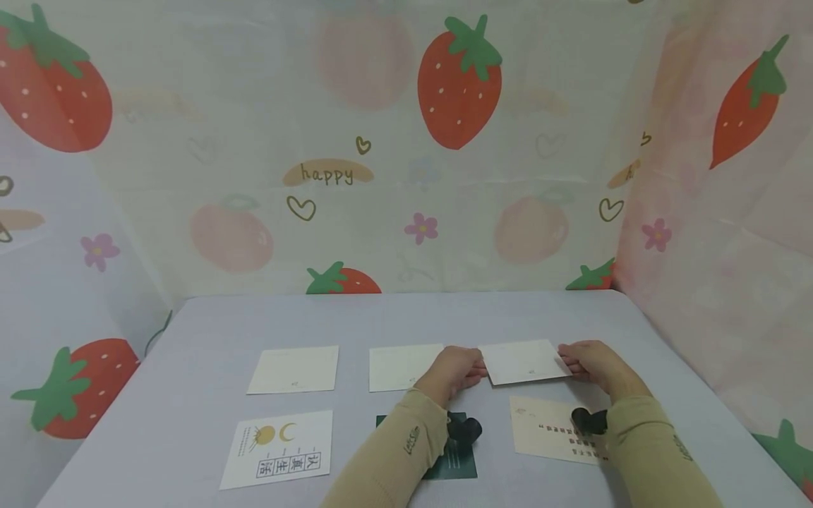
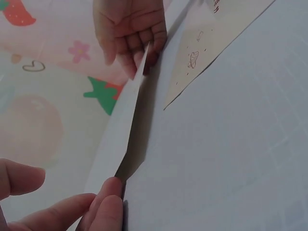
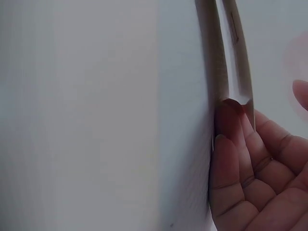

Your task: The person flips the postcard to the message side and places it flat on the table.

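A white card [image 1: 524,361] at the back right tilts slightly off the table, with my hands at its two short ends. The left hand [image 1: 452,370] has its fingertips at the left edge. In the left wrist view those fingers [image 2: 108,207] touch the card's end, the thumb held apart. At the opposite end, the right hand [image 1: 597,363] touches the right edge. Its fingers [image 3: 226,163] reach under the card in the right wrist view, and its thumb [image 3: 301,94] stays away from the card.
Two more white cards [image 1: 293,370] lie left in the back row, one partly behind the left hand. Nearer are a white card with sun and moon [image 1: 279,451], a dark green card [image 1: 460,462] and a cream printed card [image 1: 540,430]. Printed cloth [image 1: 394,155] surrounds the table [image 1: 178,395].
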Available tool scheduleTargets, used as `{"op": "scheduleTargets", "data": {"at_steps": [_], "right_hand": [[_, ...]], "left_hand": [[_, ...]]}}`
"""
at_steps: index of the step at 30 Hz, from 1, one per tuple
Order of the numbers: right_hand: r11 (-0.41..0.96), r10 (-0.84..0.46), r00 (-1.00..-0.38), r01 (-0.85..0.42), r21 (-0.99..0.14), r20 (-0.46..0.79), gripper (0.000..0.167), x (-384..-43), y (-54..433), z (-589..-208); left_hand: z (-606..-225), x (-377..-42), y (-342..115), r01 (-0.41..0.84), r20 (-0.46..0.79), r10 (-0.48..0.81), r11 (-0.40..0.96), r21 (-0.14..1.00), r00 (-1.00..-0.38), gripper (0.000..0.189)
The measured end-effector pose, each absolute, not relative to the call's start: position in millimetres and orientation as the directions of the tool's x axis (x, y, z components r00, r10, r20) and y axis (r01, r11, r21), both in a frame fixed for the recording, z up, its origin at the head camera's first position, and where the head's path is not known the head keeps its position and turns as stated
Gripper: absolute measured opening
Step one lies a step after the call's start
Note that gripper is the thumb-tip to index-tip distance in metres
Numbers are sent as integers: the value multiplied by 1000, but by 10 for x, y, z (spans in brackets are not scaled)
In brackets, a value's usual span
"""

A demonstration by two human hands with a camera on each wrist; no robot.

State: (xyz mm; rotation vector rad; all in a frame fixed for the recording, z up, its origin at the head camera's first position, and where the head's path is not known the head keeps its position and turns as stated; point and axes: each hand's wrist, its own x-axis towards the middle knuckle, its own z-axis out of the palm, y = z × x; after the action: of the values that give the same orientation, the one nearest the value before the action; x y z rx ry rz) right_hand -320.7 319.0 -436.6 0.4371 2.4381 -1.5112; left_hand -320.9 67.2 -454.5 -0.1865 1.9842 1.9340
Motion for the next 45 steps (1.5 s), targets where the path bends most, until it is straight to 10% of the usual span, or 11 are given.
{"op": "scheduleTargets", "data": {"at_steps": [45], "right_hand": [[488,45,-924,353,-798,-381,47,-3139,3271,-4289]], "left_hand": [[-4531,-3222,603,-332,-318,223,-26,943,-921,36]]}}
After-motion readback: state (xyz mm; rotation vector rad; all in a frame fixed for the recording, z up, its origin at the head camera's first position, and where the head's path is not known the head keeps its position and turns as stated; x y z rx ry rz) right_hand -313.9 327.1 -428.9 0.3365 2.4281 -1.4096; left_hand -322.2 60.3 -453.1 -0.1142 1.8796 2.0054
